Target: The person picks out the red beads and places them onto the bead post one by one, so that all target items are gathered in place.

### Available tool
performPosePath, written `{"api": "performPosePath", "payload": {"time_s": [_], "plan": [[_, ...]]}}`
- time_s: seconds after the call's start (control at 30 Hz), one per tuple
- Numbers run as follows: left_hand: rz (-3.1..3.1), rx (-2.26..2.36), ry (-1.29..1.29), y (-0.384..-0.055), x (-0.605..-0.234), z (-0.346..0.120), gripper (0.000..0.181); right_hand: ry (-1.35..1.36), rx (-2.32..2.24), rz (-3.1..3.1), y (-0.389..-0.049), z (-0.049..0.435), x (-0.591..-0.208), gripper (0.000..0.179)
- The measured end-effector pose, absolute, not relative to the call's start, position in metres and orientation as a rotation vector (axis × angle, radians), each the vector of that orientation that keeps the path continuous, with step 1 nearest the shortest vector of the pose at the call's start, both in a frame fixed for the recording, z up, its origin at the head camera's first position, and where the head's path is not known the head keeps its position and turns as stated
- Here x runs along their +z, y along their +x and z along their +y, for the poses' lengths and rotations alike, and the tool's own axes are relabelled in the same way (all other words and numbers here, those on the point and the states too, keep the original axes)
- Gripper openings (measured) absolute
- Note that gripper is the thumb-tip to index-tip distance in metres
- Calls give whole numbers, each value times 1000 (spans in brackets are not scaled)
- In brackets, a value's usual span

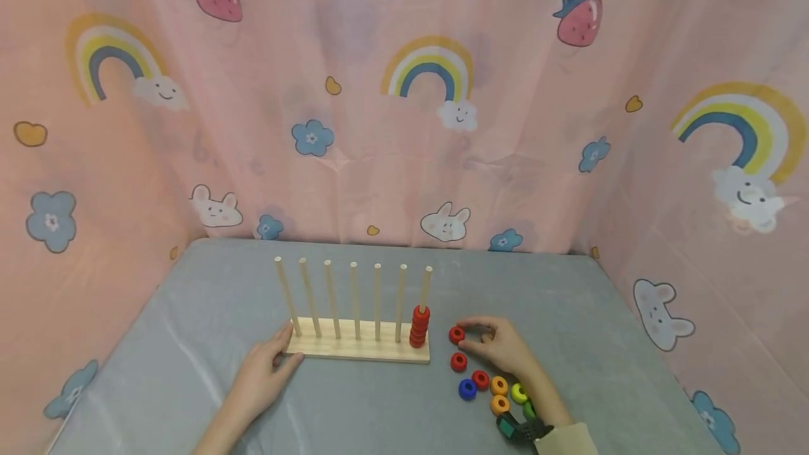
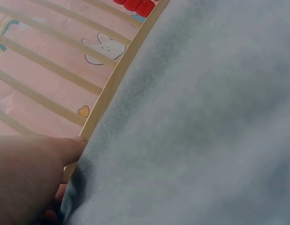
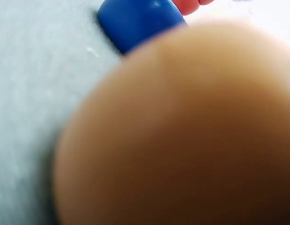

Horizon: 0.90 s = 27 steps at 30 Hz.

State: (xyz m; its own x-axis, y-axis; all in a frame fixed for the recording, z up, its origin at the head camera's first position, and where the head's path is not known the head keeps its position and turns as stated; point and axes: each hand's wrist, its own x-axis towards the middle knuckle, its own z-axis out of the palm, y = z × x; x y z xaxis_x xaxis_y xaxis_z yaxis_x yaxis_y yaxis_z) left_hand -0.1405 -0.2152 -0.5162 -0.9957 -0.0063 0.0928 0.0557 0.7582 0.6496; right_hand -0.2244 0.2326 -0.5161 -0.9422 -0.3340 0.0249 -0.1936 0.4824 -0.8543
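ring in red (image 1: 453, 335) sits pinched in our right hand (image 1: 501, 346), the nearer one, just right of the ring-stacked peg (image 1: 426, 290) on the board (image 1: 354, 352), whose length runs left to right and whose left end our left hand (image 1: 258, 375) grips.

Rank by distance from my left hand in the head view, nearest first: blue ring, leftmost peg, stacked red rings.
1. Leftmost peg, beside the left hand
2. Stacked red rings, on the rightmost peg
3. Blue ring, farther right, on the table
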Motion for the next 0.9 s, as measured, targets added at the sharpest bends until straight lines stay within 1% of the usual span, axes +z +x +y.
{"api": "performPosePath", "payload": {"time_s": [0.4,0.9], "plan": [[-2854,-1054,-40,-139,-516,-215,65,-422,-1430,2596,-225,230,-514,31],[-2851,-1063,-50,-140,-516,-216,67,-473,-1445,2600,-225,231,-516,31]]}}
